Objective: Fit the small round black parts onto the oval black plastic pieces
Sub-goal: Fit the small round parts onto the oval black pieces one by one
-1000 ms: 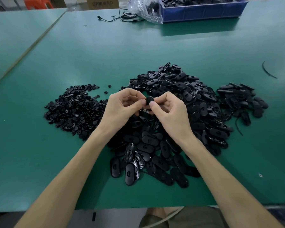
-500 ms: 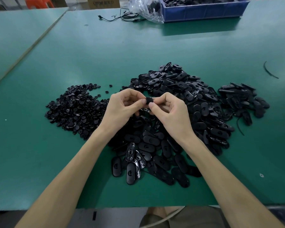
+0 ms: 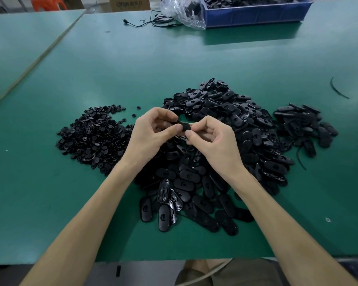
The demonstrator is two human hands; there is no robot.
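On a green worktable (image 3: 194,58), my fingertips (image 3: 177,127) met just above the stock. My left hand (image 3: 151,135) and right hand (image 3: 213,141) both pinched one black piece (image 3: 183,126) between thumb and forefinger, lifted off the heap, I judged, so that I could press on it. I could not tell whether a round part was seated. The oval black pieces (image 3: 215,162) lay directly beneath my fingers, and the small round parts (image 3: 93,137) were heaped to their left, handy for the left hand. A blue bin (image 3: 256,15) stood far beyond.
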